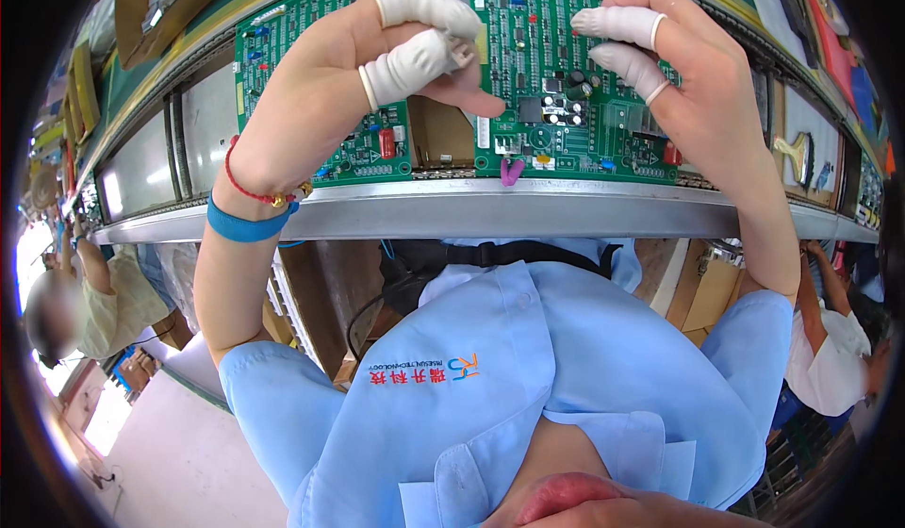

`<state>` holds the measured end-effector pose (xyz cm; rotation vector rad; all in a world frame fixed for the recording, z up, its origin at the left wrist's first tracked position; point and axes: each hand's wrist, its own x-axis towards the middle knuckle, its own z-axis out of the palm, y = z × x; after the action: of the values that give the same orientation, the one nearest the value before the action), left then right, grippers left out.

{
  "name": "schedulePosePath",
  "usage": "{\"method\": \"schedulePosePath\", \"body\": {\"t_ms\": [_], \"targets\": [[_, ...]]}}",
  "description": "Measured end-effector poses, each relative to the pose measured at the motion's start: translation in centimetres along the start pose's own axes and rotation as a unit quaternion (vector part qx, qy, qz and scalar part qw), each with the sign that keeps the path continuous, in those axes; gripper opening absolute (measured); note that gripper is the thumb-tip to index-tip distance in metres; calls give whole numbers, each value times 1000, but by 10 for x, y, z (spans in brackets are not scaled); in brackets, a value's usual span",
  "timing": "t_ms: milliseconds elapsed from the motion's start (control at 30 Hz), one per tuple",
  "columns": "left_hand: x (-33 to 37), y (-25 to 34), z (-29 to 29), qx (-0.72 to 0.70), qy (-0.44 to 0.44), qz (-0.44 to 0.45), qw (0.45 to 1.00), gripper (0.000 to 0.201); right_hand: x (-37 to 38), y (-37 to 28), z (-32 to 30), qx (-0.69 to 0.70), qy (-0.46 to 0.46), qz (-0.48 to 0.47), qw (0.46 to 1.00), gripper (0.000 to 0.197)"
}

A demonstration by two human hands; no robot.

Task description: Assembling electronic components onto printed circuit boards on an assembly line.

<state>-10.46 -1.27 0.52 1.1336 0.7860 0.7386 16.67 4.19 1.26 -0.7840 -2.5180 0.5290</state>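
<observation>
Conveyor rail [528, 209], circuit board [556, 75] under right hand [698, 85]

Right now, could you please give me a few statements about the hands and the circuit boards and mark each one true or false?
1. The left hand wears white finger cots on two fingers. True.
2. The right hand rests over a green circuit board. True.
3. The left wrist is bare. False: it carries a red cord bracelet and a blue wrist strap.
4. Only one circuit board lies on the line. False: a second green board lies to its left.
5. The person's shirt is dark red. False: it is light blue.
</observation>
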Motion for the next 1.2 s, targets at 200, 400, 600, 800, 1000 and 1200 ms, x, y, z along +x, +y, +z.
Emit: {"method": "schedulePosePath", "body": {"t_ms": [200,400,600,800,1000,1200], "targets": [[-3,15,12,169,82,-48,981,29,-3,7,2,24,56,-20,998,23],[-10,7,18,152,119,5,981,28,-8,1,-5,45,34,-1,998,25],[-4,2,19,264,114,93,953,19,-17,2,-13,63,25,42,997,22],[-15,12,22,181,167,5,969,22,-6,8,-5,45,25,9,999,24],[-9,5,34,304,190,-5,933,22,-8,21,0,68,79,13,994,23],[-4,-13,47,581,137,126,792,23,-22,19,-9,113,19,89,989,33]]}}
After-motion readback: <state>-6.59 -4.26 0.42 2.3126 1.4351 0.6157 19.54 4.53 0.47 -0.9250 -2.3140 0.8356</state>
